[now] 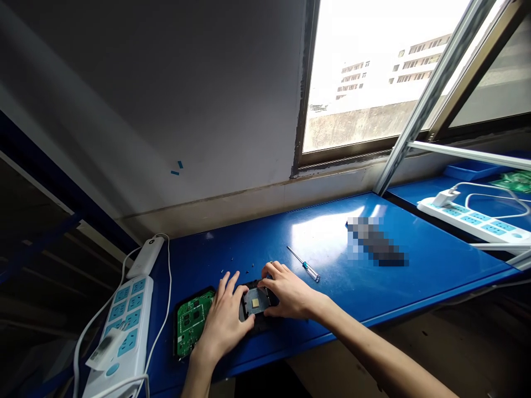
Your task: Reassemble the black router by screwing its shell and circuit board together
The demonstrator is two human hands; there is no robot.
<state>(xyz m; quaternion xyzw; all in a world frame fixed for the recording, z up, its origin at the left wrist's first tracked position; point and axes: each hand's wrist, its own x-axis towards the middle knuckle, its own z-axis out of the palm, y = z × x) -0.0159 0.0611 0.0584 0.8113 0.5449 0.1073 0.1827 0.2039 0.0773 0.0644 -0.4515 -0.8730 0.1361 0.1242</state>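
gray plate (256,293) bearing yellowish pad (255,303) sits over black casing (262,325) on surface (261,246), between left hand (224,318) and right hand (289,290), right of green circuit board (193,320). left fingers spread at plate's edge; right fingers curled by opposite edge, cannot tell if pinching. plate likely light, stiff, smooth; grip edges, avoid pad.

The plate (263,304) between my fingers (233,283) looks matt; my desk (265,235) is smooth and glossy; the screwdriver's (304,263) shaft (295,255) looks metal, its handle (311,271) clear plastic.
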